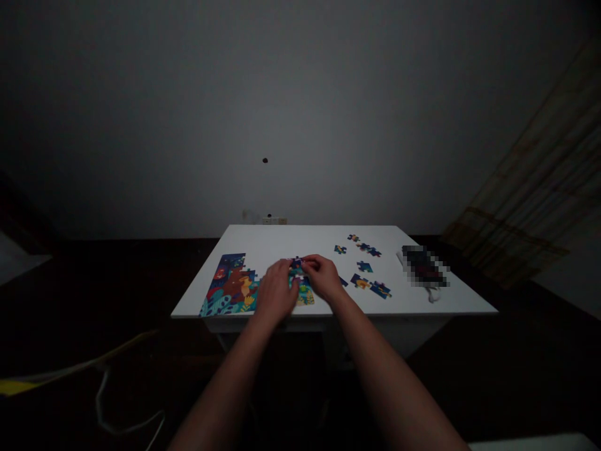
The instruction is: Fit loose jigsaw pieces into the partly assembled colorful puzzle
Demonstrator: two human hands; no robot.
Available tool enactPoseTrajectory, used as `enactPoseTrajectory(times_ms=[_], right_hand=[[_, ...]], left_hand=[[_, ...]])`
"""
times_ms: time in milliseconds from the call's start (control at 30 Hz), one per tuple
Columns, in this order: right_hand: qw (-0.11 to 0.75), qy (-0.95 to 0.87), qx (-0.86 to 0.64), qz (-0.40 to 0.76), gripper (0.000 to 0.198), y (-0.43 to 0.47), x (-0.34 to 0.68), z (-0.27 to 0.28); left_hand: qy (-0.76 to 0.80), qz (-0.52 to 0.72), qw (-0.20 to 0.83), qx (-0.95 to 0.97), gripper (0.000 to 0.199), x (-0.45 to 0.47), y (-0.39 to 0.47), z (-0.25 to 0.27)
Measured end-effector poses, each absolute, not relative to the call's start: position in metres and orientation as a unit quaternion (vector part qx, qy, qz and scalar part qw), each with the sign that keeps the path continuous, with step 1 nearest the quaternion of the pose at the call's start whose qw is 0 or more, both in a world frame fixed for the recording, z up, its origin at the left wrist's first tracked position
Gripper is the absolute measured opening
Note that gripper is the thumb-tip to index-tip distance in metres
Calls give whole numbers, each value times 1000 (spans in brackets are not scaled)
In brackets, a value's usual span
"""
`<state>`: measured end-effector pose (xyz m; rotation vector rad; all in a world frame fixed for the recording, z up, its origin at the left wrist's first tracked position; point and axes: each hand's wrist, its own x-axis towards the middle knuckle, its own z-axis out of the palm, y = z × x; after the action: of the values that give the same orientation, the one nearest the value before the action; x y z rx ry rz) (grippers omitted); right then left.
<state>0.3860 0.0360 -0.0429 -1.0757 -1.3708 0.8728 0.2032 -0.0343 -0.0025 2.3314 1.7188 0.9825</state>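
Note:
A partly joined jigsaw puzzle point(235, 283) lies along the table's front left, showing a bear, red flowers and leaves. My left hand point(276, 293) rests over its right part, fingers stretched forward and thumb apart, covering some of the picture. Close beside it, my right hand point(325, 275) has thumb and fingers pinched on a dark jigsaw piece point(297, 264) at the puzzle's upper right edge. Part of that piece is hidden by the fingers. Below the hands shows the puzzle's yellow and green corner point(306, 297).
Several loose jigsaw pieces point(364, 267) are scattered on the white table point(286, 237) right of my hands. A blurred-out dark object point(425, 266) with a pale cord point(432, 294) lies at the right edge. A wall stands behind; a curtain point(521, 188) hangs at right.

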Motion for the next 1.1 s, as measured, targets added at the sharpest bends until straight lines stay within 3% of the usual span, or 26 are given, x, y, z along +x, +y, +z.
enactPoseTrajectory(times_ms=[100,167,267,500,733,867,1100], right_hand=[[545,-595,-461,368,27,34,386,-40],[535,-599,-467,370,30,33,385,-40],[546,-581,-470,379,33,35,383,-41],[539,-593,-481,357,31,34,382,-41],[509,-619,-517,301,25,27,384,-29],[498,-625,-519,302,23,27,384,-29],[488,-626,-524,308,20,27,383,-28]], left_hand=[[549,359,154,739,58,195,15,11],[525,348,267,730,43,188,45,13],[500,338,340,721,24,169,81,12],[567,266,279,728,21,122,118,5],[529,224,290,766,23,123,131,9],[542,231,361,723,35,120,134,10],[522,211,359,744,25,122,132,8]])
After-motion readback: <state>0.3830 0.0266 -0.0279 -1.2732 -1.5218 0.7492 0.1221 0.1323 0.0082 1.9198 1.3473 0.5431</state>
